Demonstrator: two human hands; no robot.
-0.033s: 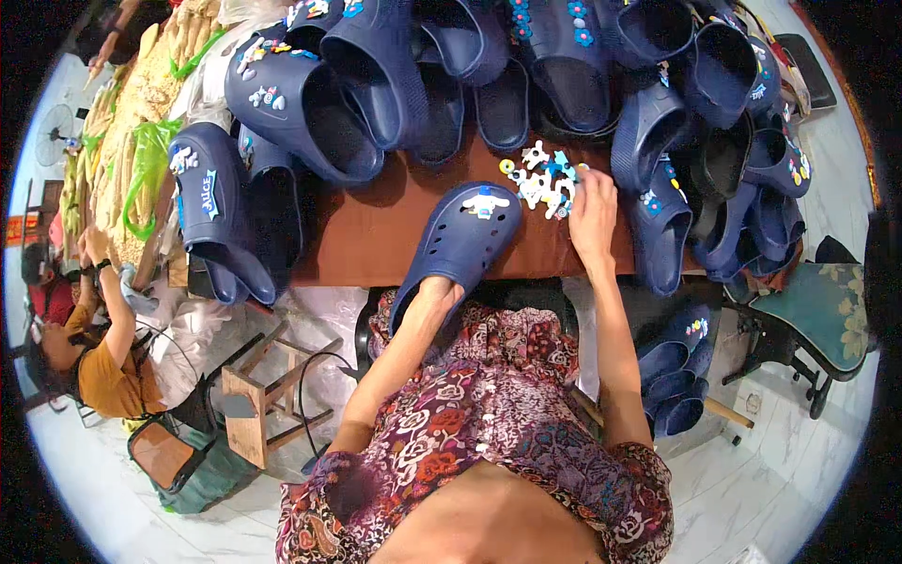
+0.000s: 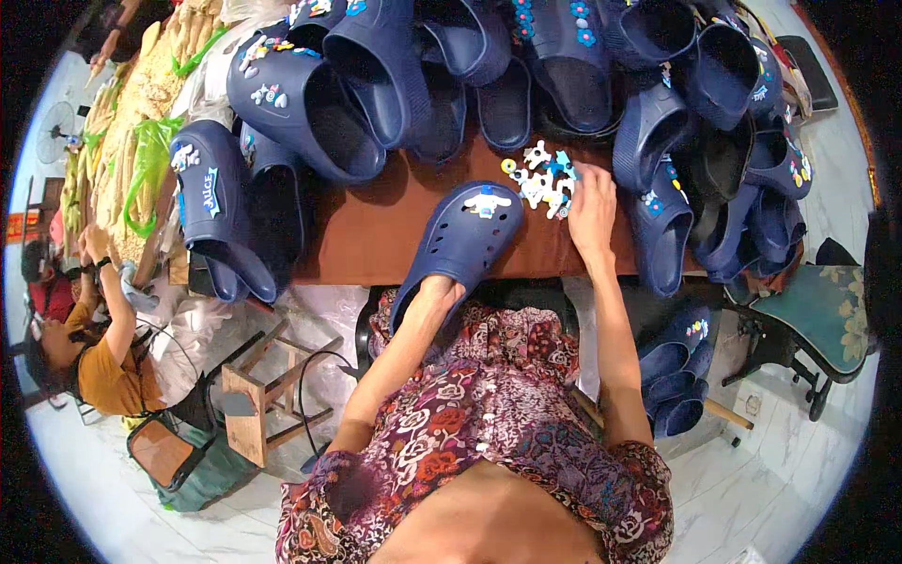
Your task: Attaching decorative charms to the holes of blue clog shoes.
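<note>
Here, clog [image 2: 462, 228] around left hand [image 2: 439, 289]; charms [image 2: 537, 192] beside right hand [image 2: 592, 214]; both grips unclear.

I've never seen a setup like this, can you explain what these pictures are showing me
No machine here, just a person's two bare hands. The view comes from a wide fisheye camera worn on that person's head, looking down, so straight edges bend. The left hand is inside a navy clog with a white character charm on its toe. The right hand is at the edge of a pile of small charms, mostly white with some blue; I can't tell whether it holds one. More navy clogs crowd the brown table.
</note>
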